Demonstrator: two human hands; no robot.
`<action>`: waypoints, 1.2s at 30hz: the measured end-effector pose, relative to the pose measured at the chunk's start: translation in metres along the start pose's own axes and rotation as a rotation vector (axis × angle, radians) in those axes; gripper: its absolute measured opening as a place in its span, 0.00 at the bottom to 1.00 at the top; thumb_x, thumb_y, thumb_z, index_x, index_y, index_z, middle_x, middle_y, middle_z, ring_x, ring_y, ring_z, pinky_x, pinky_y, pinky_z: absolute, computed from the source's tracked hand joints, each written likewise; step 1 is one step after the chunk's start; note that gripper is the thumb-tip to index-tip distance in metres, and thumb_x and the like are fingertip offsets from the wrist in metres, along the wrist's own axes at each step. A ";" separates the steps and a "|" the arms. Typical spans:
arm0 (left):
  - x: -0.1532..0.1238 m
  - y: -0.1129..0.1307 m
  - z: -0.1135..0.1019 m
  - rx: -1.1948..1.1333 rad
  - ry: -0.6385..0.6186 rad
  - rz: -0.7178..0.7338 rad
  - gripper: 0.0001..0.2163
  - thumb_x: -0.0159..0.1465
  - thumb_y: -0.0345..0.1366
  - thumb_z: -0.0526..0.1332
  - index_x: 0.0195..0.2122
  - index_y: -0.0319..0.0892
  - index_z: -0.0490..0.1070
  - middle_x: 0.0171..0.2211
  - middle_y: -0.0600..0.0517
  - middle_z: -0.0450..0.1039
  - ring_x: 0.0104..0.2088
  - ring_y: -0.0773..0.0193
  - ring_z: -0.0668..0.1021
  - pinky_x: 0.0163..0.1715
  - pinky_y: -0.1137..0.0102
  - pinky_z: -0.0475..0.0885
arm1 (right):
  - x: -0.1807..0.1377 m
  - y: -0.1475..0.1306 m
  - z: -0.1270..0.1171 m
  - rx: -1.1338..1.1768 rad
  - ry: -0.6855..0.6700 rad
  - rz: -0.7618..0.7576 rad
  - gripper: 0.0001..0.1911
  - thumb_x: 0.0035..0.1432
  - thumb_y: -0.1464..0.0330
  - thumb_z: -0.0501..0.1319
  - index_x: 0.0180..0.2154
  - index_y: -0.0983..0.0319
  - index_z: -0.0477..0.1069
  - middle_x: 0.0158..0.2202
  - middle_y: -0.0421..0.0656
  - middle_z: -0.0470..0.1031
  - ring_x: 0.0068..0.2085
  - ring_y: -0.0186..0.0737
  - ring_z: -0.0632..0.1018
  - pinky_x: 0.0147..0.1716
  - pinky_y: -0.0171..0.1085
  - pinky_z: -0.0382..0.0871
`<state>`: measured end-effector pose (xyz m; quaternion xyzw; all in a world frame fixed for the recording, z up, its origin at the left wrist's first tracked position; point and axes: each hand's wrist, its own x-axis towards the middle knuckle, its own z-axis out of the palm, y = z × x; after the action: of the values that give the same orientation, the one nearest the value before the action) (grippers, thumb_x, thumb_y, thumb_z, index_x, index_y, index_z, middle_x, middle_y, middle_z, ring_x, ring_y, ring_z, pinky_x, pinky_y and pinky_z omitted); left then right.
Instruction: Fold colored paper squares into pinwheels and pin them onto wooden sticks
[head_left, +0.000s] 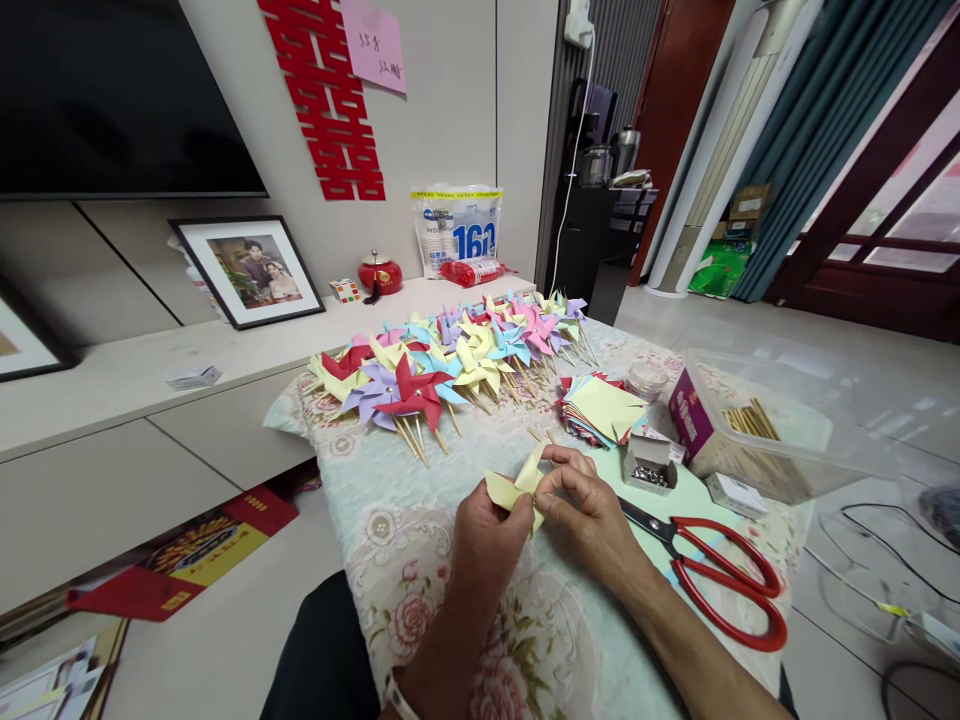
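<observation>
Between my two hands is a pale yellow paper pinwheel (507,490), its blades partly folded toward the middle. My left hand (486,540) grips it from the left, thumb pressed near its centre. From the right, the fingertips of my right hand (589,510) pinch at the same centre; any small part there is too hidden to make out. Red-handled scissors (720,570) lie beside my right forearm. Just beyond that hand are a small open box of metal pins (649,466) and a stack of coloured paper squares (600,408).
Finished pinwheels on sticks (457,360) cover the far side of the flowered tablecloth (405,530). At right stands a clear plastic bin (780,460) with wooden sticks (752,420), a small white box (737,495) in front. A cabinet (225,370) borders the table's left.
</observation>
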<state>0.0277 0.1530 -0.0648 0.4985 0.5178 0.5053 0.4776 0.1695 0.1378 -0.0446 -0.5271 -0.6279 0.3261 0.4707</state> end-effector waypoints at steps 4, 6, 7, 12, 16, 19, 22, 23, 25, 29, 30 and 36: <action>0.001 -0.001 0.000 -0.024 -0.004 -0.018 0.07 0.51 0.36 0.65 0.28 0.39 0.72 0.20 0.56 0.72 0.22 0.66 0.71 0.24 0.73 0.66 | 0.001 0.001 0.002 0.076 0.014 0.008 0.08 0.57 0.65 0.64 0.27 0.60 0.74 0.49 0.48 0.73 0.55 0.50 0.71 0.56 0.47 0.59; 0.002 0.000 0.000 -0.056 -0.007 -0.043 0.07 0.50 0.37 0.65 0.27 0.40 0.72 0.20 0.56 0.72 0.22 0.66 0.71 0.23 0.73 0.67 | 0.001 0.003 0.003 0.145 0.038 0.032 0.06 0.55 0.64 0.66 0.29 0.59 0.74 0.45 0.46 0.75 0.50 0.48 0.74 0.53 0.46 0.63; 0.002 0.001 0.000 -0.069 -0.007 -0.057 0.07 0.49 0.37 0.65 0.27 0.40 0.72 0.20 0.56 0.73 0.22 0.66 0.71 0.23 0.73 0.67 | 0.000 0.004 0.004 0.183 0.052 0.051 0.06 0.54 0.64 0.67 0.31 0.59 0.74 0.44 0.46 0.76 0.48 0.47 0.76 0.51 0.45 0.64; -0.001 0.008 0.002 -0.131 -0.012 -0.079 0.06 0.49 0.35 0.66 0.27 0.39 0.73 0.21 0.55 0.75 0.22 0.65 0.73 0.24 0.73 0.68 | 0.000 0.008 0.008 0.363 0.054 0.121 0.30 0.52 0.64 0.69 0.57 0.58 0.69 0.41 0.43 0.78 0.43 0.44 0.78 0.44 0.42 0.69; -0.002 0.008 0.004 -0.154 0.028 -0.072 0.06 0.49 0.34 0.66 0.26 0.39 0.74 0.21 0.54 0.76 0.23 0.64 0.75 0.24 0.73 0.68 | 0.000 0.011 0.010 0.414 0.027 0.132 0.40 0.54 0.64 0.69 0.65 0.59 0.58 0.36 0.41 0.77 0.38 0.42 0.78 0.39 0.40 0.70; 0.000 0.004 0.003 -0.153 -0.017 -0.086 0.07 0.49 0.35 0.66 0.28 0.39 0.74 0.23 0.53 0.77 0.24 0.63 0.75 0.25 0.73 0.69 | 0.001 0.013 0.011 0.421 0.044 0.142 0.39 0.52 0.64 0.69 0.64 0.59 0.60 0.32 0.39 0.76 0.34 0.40 0.76 0.36 0.39 0.69; 0.003 0.000 0.003 -0.174 -0.045 -0.098 0.07 0.49 0.34 0.66 0.29 0.39 0.74 0.24 0.53 0.78 0.24 0.64 0.75 0.25 0.73 0.69 | 0.002 0.014 0.012 0.430 0.070 0.144 0.37 0.50 0.65 0.70 0.61 0.60 0.64 0.30 0.38 0.75 0.32 0.39 0.75 0.34 0.38 0.68; 0.003 -0.001 0.003 -0.175 -0.040 -0.099 0.07 0.49 0.34 0.66 0.28 0.39 0.73 0.23 0.54 0.77 0.23 0.64 0.75 0.24 0.74 0.69 | 0.002 0.014 0.012 0.430 0.082 0.148 0.37 0.49 0.66 0.70 0.61 0.60 0.65 0.29 0.37 0.74 0.32 0.39 0.75 0.34 0.38 0.67; 0.004 -0.001 0.004 -0.175 -0.026 -0.099 0.07 0.48 0.34 0.67 0.27 0.40 0.71 0.21 0.56 0.75 0.22 0.66 0.73 0.23 0.74 0.68 | 0.002 0.013 0.013 0.426 0.105 0.160 0.35 0.49 0.68 0.70 0.59 0.61 0.67 0.27 0.35 0.73 0.31 0.37 0.74 0.35 0.37 0.66; 0.003 0.000 0.005 -0.192 -0.021 -0.111 0.08 0.48 0.34 0.67 0.28 0.41 0.70 0.22 0.56 0.75 0.22 0.66 0.73 0.23 0.74 0.68 | 0.003 0.012 0.013 0.409 0.119 0.176 0.35 0.48 0.69 0.69 0.59 0.63 0.67 0.26 0.33 0.71 0.30 0.36 0.72 0.35 0.36 0.65; 0.003 0.000 0.005 -0.189 -0.020 -0.115 0.08 0.48 0.34 0.67 0.28 0.41 0.70 0.22 0.56 0.76 0.22 0.66 0.74 0.22 0.75 0.67 | 0.003 0.012 0.013 0.403 0.118 0.178 0.35 0.47 0.69 0.69 0.58 0.64 0.67 0.26 0.33 0.70 0.30 0.36 0.72 0.34 0.36 0.64; 0.003 0.001 0.004 -0.149 -0.030 -0.118 0.07 0.48 0.34 0.67 0.28 0.40 0.71 0.22 0.56 0.76 0.23 0.66 0.74 0.23 0.74 0.68 | 0.003 0.012 0.014 0.402 0.125 0.205 0.33 0.46 0.68 0.69 0.55 0.65 0.68 0.25 0.33 0.71 0.30 0.37 0.73 0.37 0.38 0.65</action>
<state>0.0315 0.1560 -0.0644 0.4378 0.5000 0.5058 0.5501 0.1611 0.1445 -0.0597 -0.5030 -0.4632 0.4573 0.5686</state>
